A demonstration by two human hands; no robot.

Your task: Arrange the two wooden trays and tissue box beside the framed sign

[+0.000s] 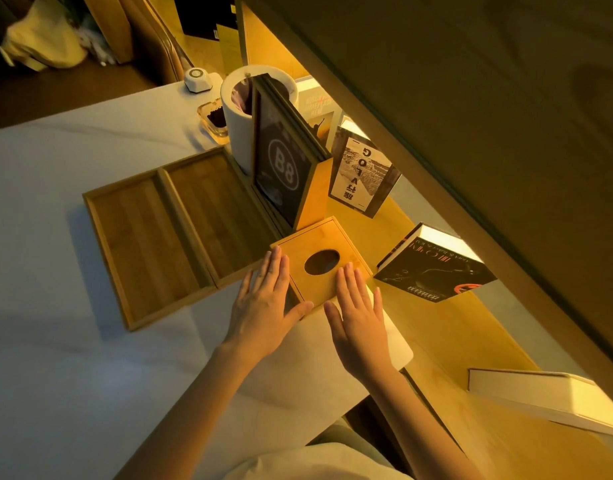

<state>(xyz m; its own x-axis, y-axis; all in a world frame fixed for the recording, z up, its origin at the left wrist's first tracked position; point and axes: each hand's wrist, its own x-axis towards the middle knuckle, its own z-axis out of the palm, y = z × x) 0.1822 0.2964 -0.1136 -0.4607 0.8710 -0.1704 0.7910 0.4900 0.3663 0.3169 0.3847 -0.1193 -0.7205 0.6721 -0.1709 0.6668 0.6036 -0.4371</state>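
Two wooden trays lie side by side on the pale table [55, 237], long edges touching: outer tray [142, 251] at left, inner tray [211, 206] beside it, its far end against the base of the framed sign [280, 168], which stands upright showing "B8".

Left hand [263, 306]: open, fingers flat against the left side of the wooden tissue box [322, 268], thumb at its near corner. Right hand [358, 320]: open, palm down, fingertips on the box lid near the round opening. No closed grip on either side. The box sits just in front of the sign's base, its left corner close to the inner tray.

Risks, as judged:
- Pushing with flat hands only; the box may rotate rather than slide straight.
- A push too far forward could knock the sign, which looks top-heavy.
- A leftward slip could shunt the inner tray out of line.

Surroundings: a white cylindrical bin [239, 109] and a glass ashtray [215, 119] stand behind the sign. To the right, books on a lit wooden ledge: one upright marked "GO" [362, 174], one dark-covered and leaning [433, 265]. The leaning book crowds the box's right side.
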